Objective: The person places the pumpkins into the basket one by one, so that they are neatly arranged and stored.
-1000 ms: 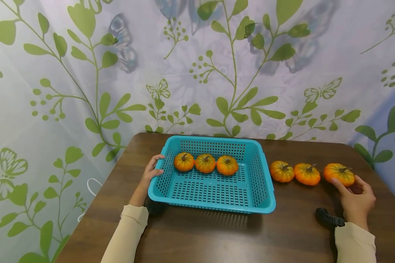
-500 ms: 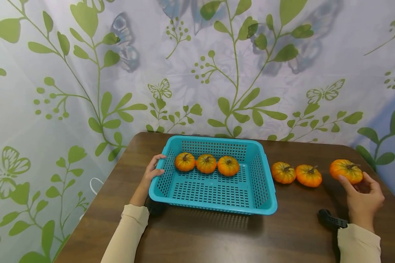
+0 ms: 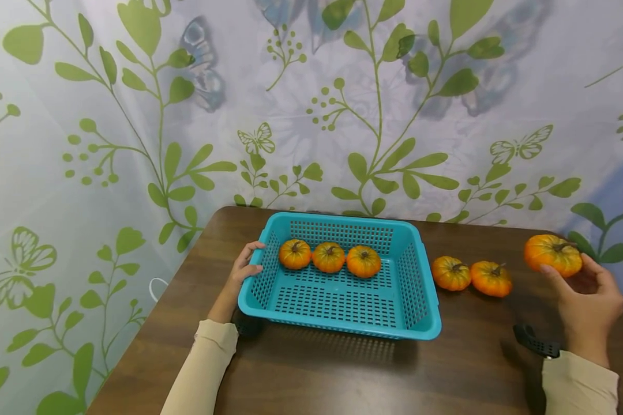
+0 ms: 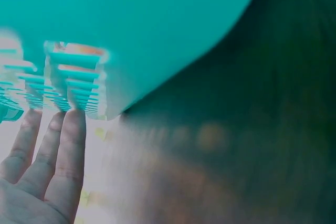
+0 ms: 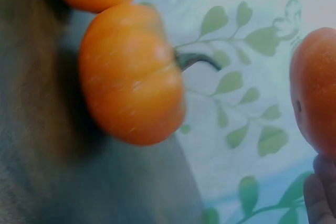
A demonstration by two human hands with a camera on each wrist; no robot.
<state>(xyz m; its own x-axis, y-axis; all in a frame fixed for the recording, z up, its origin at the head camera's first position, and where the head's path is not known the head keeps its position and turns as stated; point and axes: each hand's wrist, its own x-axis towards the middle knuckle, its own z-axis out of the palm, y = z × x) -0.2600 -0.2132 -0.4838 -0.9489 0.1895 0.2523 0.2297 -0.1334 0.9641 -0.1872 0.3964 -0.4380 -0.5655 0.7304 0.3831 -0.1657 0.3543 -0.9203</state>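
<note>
My right hand (image 3: pixel 590 305) holds a small orange pumpkin (image 3: pixel 552 255) between thumb and fingers, raised off the table at the far right. In the right wrist view this held pumpkin (image 5: pixel 317 90) shows at the right edge, with fingertips (image 5: pixel 317 198) under it. Two similar pumpkins, a nearer one (image 3: pixel 491 279) and one beside the basket (image 3: pixel 451 274), sit on the table. My left hand (image 3: pixel 240 274) is at the left side of a turquoise plastic basket (image 3: pixel 337 333); its straight fingers (image 4: pixel 68 145) touch the slotted outer wall. Three pumpkins (image 3: pixel 329 257) stand in a row inside, along the back.
The brown wooden table (image 3: pixel 332 380) ends at a wall covered with a leaf-and-butterfly cloth (image 3: pixel 311 115). A white cable (image 3: pixel 157 282) shows past the table's left edge. Dark wrist-worn devices sit on both wrists, the right one (image 3: pixel 537 343) close over the table.
My right hand has lifted the rightmost pumpkin from the row and moved it up and to the right. The left hand stays at the basket; the view has shifted slightly.
</note>
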